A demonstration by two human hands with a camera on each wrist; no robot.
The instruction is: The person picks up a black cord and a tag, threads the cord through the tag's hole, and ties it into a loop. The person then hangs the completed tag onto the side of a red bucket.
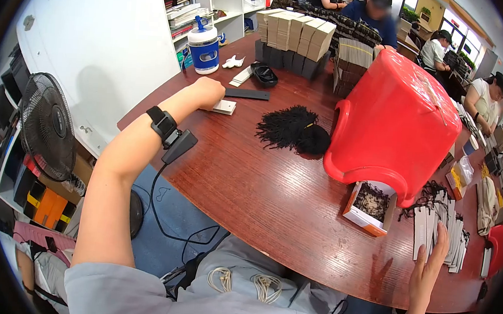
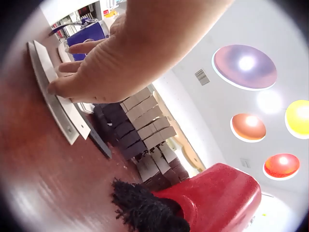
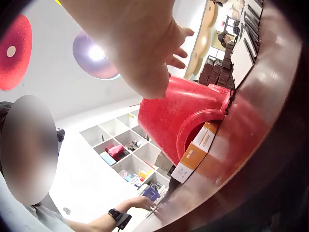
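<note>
On the tabletop at the far left, my left hand (image 1: 209,93) pinches a pale strip (image 2: 72,112), thumb on its near side and the other fingers across it. A second pale strip (image 2: 50,104) lies alongside, slightly apart. Just beyond is a dark flat strip (image 1: 248,94). My right hand (image 1: 428,268) hovers at the table's right front with fingers straight and nothing held. It is beside a spread of pale tags (image 1: 423,227) with black cords; in the right wrist view the hand (image 3: 149,53) is partly cut off by the frame.
A black tassel bundle (image 1: 294,131) lies mid-table, left of a red stool (image 1: 391,126) on its side. By the stool is an open box (image 1: 370,207) of dark cords. Stacked blocks (image 1: 295,34), a blue-white jug (image 1: 204,48) and a black dish (image 1: 263,74) stand behind. Several people sit beyond.
</note>
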